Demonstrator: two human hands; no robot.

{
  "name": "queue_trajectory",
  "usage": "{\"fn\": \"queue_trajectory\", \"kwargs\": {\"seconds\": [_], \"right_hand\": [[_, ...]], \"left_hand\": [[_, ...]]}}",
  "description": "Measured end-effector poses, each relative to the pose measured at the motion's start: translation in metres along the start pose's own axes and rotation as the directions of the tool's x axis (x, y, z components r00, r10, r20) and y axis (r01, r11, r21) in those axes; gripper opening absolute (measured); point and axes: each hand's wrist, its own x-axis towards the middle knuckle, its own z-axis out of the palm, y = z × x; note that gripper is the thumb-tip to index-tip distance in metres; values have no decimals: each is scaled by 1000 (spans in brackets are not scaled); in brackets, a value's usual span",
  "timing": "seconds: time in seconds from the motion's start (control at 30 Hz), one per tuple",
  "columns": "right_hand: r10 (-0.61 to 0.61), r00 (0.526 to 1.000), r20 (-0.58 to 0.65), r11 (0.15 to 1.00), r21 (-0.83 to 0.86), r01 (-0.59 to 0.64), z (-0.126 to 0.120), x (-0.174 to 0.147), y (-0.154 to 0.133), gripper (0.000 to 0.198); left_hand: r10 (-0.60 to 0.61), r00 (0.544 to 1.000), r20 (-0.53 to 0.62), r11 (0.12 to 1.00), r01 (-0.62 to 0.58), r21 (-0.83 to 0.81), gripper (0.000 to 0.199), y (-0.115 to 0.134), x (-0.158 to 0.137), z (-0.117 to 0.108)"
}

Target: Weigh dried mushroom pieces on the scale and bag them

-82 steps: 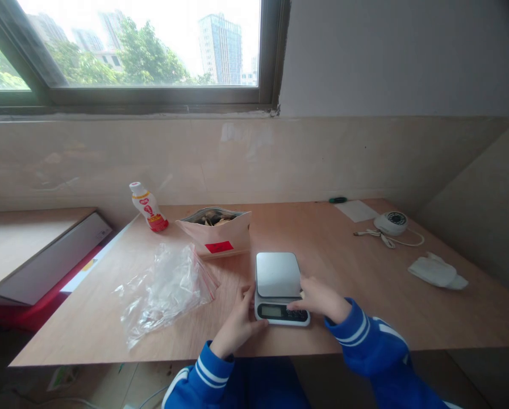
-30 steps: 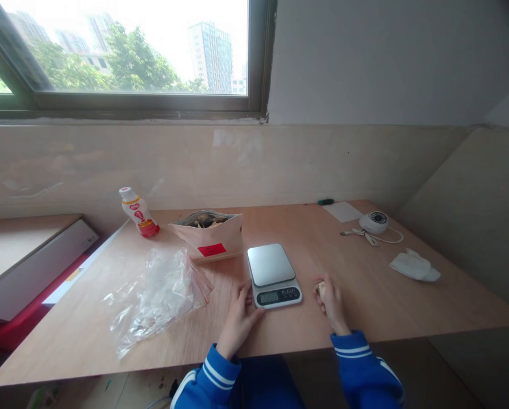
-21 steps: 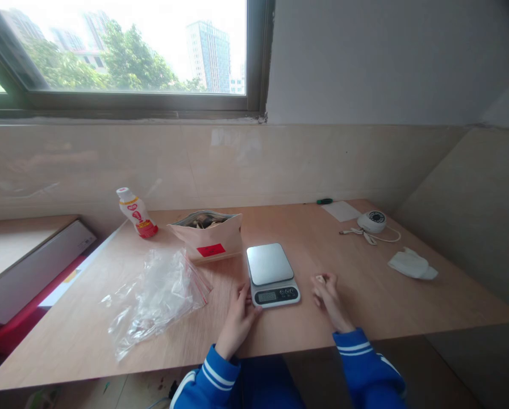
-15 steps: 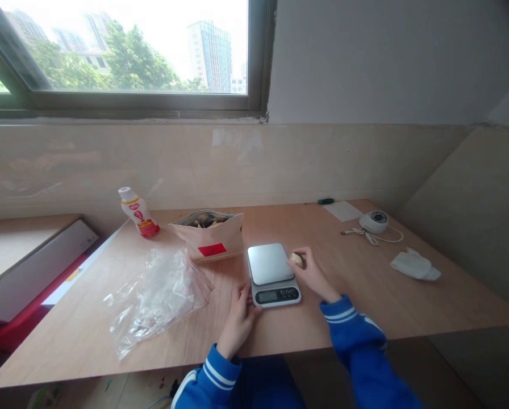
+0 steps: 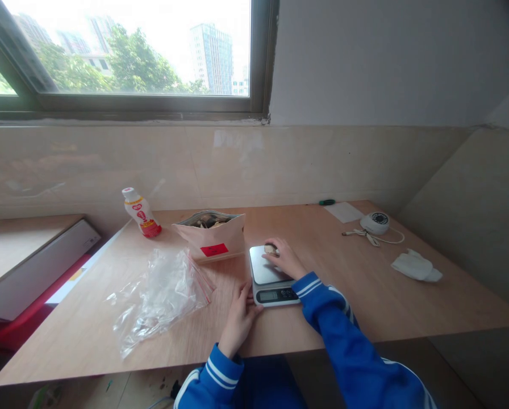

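Observation:
A white digital kitchen scale (image 5: 265, 276) with a metal plate stands near the table's front edge. My left hand (image 5: 239, 315) grips its front left corner, fingers along the side and thumb at the front. Over the plate, my right hand (image 5: 287, 258) pinches a small beige dried mushroom (image 5: 271, 249); whether it touches the plate I cannot tell. My right sleeve covers part of the scale's button panel. Behind and left stands an unzipped pouch (image 5: 229, 241) with a red label, holding several brownish dried pieces.
Clear plastic zip bags (image 5: 165, 295) lie on the left of the wooden table (image 5: 343, 272). A yogurt drink bottle (image 5: 142, 213) stands behind them. On the right are a dome camera (image 5: 374, 222) with its cable, a white paper (image 5: 343, 212), a green-handled tool (image 5: 326, 202) and a crumpled white cloth (image 5: 416, 266).
My right hand has moved left with the dried mushroom, from beside the scale to above its plate. My left hand has stayed on the scale's corner.

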Motion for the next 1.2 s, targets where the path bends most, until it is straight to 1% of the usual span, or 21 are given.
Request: {"fn": "queue_trajectory", "kwargs": {"seconds": [0.1,0.2,0.33,0.47,0.6,0.7,0.77,0.83,0.87,0.93,1.0,1.07,1.1,1.2], "right_hand": [[17,999,46,999,-32,-16,2,-3,1,30],[30,997,73,999,-41,-27,2,-4,1,33],[9,994,106,1000,-14,-7,-2,-4,1,34],[-16,991,130,999,38,11,-7,-6,0,31],[22,995,100,996,89,-31,-13,-9,-4,28],[59,997,45,993,100,-63,-22,-14,-7,27],[110,994,-2,991,78,-109,-31,-21,-7,24],[218,975,-37,975,41,-217,-40,-32,-4,20],[286,957,-43,958,24,-285,-44,-38,-2,18],[431,902,-27,902,-7,-431,-49,-54,2,19],[542,839,44,840,-15,-542,-52,-69,5,26],[582,799,151,807,9,-590,-53,-82,8,31],[573,794,203,806,36,-591,-53,-86,9,33],[515,809,282,811,147,-567,-54,-91,11,34]], "left_hand": [[4,1000,-17,1000,-4,-1,57,-2,0,0],[14,999,-30,1000,-14,-5,53,-3,-1,1],[32,998,-45,999,-31,19,50,-3,-3,1],[50,998,-47,998,-48,40,49,-2,-4,0],[70,996,-47,996,-68,55,48,-1,-5,1],[70,997,-41,996,-68,64,49,0,-5,1],[74,996,-41,995,-71,67,49,-1,-5,1],[81,996,-45,994,-77,75,49,-1,-5,1],[82,995,-47,994,-78,81,49,-1,-5,1],[82,995,-49,993,-77,93,49,0,-6,0],[77,996,-45,993,-72,97,49,2,-6,0],[71,997,-37,993,-67,97,48,3,-6,-1],[70,997,-33,993,-66,96,48,4,-6,-1],[68,997,-30,994,-65,92,48,5,-6,-1]]}}
